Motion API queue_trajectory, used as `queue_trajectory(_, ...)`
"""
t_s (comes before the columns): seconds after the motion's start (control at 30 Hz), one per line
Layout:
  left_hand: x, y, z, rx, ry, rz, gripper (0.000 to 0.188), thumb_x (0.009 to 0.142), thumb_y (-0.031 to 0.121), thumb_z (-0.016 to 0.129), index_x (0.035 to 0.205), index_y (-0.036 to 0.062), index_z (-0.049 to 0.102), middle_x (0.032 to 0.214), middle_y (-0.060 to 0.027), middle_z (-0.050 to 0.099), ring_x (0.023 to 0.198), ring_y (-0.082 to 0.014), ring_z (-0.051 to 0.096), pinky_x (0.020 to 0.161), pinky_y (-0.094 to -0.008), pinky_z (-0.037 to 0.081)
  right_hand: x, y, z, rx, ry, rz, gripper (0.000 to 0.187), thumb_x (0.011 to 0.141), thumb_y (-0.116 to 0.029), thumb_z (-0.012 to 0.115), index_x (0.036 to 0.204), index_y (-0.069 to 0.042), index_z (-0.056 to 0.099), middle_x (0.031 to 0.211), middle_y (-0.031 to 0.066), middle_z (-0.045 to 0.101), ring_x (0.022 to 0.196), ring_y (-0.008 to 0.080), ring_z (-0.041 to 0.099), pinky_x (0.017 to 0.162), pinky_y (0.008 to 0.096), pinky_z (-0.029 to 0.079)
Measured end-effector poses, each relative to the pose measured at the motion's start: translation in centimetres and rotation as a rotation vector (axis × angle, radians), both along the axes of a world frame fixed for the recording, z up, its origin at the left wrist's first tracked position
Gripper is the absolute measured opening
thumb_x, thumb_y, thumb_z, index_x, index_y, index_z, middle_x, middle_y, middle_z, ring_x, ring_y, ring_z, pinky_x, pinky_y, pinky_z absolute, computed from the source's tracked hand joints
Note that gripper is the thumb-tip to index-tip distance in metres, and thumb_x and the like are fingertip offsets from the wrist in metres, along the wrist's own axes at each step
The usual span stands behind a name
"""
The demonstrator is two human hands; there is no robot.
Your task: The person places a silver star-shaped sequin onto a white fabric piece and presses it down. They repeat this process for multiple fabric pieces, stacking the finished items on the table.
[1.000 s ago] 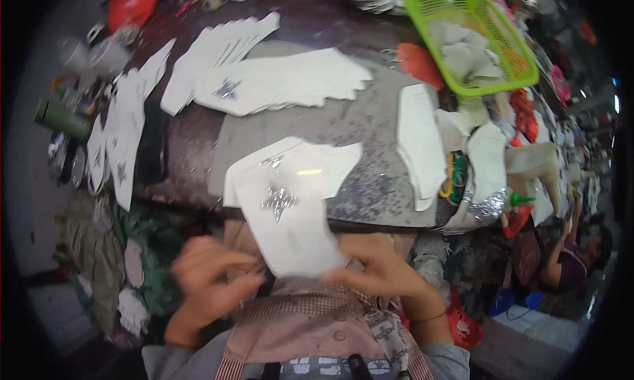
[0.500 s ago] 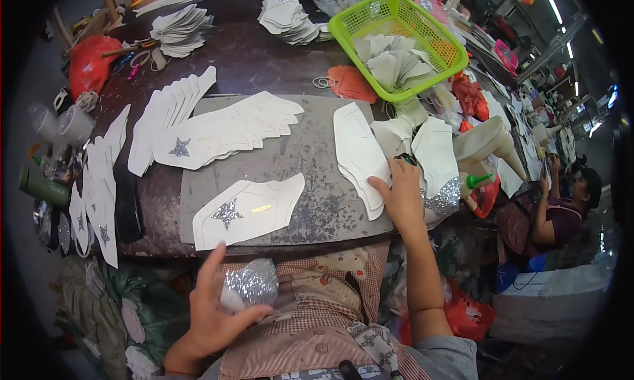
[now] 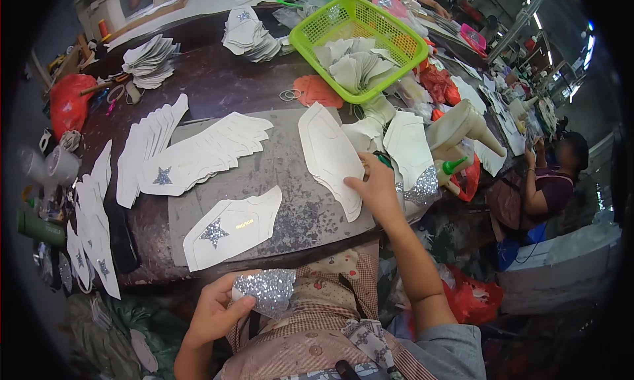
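Observation:
My left hand (image 3: 221, 306) pinches a silver glitter piece (image 3: 265, 293) with a white edge, in front of my apron at the table's near side. My right hand (image 3: 375, 185) is bent at the right edge of a small stack of white shoe-upper pieces (image 3: 330, 159), thumb over the top piece and fingers curled at its side. A dark green item beside those fingers is partly hidden. Left of the stack, a single white panel with a silver star (image 3: 214, 232) lies flat on the grey board (image 3: 297, 208). More white panels (image 3: 211, 149) lie fanned out behind it.
A lime-green basket (image 3: 419, 50) of white pieces stands at the back. To the right are a white piece with a glitter end (image 3: 406, 142), a green-tipped bottle (image 3: 454, 165) and a cream shoe last (image 3: 459, 126). Another person (image 3: 551, 182) sits further right.
My left thumb and fingers have closed on the glitter piece, which has turned and moved right. My right fingers have curled more at the stack's edge. The whole view has shifted.

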State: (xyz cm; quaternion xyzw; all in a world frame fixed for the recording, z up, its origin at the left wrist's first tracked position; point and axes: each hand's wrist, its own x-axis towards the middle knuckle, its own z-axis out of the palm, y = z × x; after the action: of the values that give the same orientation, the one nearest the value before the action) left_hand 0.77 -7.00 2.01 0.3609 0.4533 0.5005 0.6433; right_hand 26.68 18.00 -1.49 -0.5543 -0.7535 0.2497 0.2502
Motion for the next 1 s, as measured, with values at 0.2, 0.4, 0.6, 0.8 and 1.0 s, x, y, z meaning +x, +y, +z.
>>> queue_trajectory(0.2, 0.8, 0.1, -1.8, -0.020, 0.052, 0.124, 0.018, 0.091, 0.005, 0.056, 0.106, -0.0058, 0.057, 0.088, -0.0064, 0.066, 0.077, -0.0050, 0.057, 0.068, -0.0183, 0.045, 3.1, 2.2, 1.5, -0.652, 0.446, 0.122, 0.029, 0.084, -0.021, 0.067, 0.098, 0.004, 0.062, 0.078, 0.0024, 0.063, 0.062, 0.0082, 0.055, 0.053, 0.0231, 0.039)
queue_trajectory(0.4, 2.6, 0.5, -0.9, 0.106, 0.132, 0.066, 0.015, 0.087, 0.004, 0.064, 0.100, -0.0026, 0.061, 0.086, -0.0065, 0.069, 0.079, -0.0071, 0.062, 0.070, -0.0198, 0.048, 2.0, -0.7, 5.4, -0.945, 1.297, 0.047, 0.031, 0.095, -0.024, 0.053, 0.115, -0.002, 0.051, 0.087, 0.0061, 0.058, 0.063, 0.0103, 0.051, 0.051, 0.0212, 0.044)
queue_trajectory(0.6, 4.6, 1.2, -1.8, 0.349, -0.091, -0.179, 0.012, 0.088, 0.005, 0.062, 0.098, -0.0015, 0.061, 0.095, -0.0091, 0.068, 0.086, -0.0130, 0.065, 0.076, -0.0260, 0.051, -1.9, -10.2, -0.6, -1.190, 1.463, 0.224, 0.052, 0.082, -0.012, 0.070, 0.127, -0.004, 0.045, 0.082, 0.0042, 0.059, 0.059, 0.0094, 0.049, 0.045, 0.0188, 0.040)
queue_trajectory(0.8, 4.0, -0.2, -1.6, 0.043, -0.048, -0.060, 0.024, 0.090, 0.007, 0.060, 0.112, 0.0000, 0.053, 0.092, -0.0084, 0.068, 0.088, -0.0111, 0.063, 0.077, -0.0234, 0.048, -5.5, -14.7, -0.8, -0.767, 0.921, 0.069, 0.017, 0.081, 0.000, 0.066, 0.095, 0.008, 0.062, 0.076, 0.0106, 0.066, 0.058, 0.0146, 0.061, 0.050, 0.0228, 0.049)
queue_trajectory(1.0, 2.5, -1.5, -0.9, -0.186, 0.087, -0.004, 0.069, 0.085, 0.002, 0.065, 0.143, 0.0015, 0.028, 0.088, -0.0101, 0.070, 0.085, -0.0075, 0.060, 0.078, -0.0191, 0.045, -4.7, -16.6, 2.2, -0.727, 0.753, 0.116, 0.013, 0.082, 0.003, 0.066, 0.092, 0.009, 0.064, 0.079, 0.0118, 0.067, 0.064, 0.0143, 0.066, 0.057, 0.0225, 0.054)
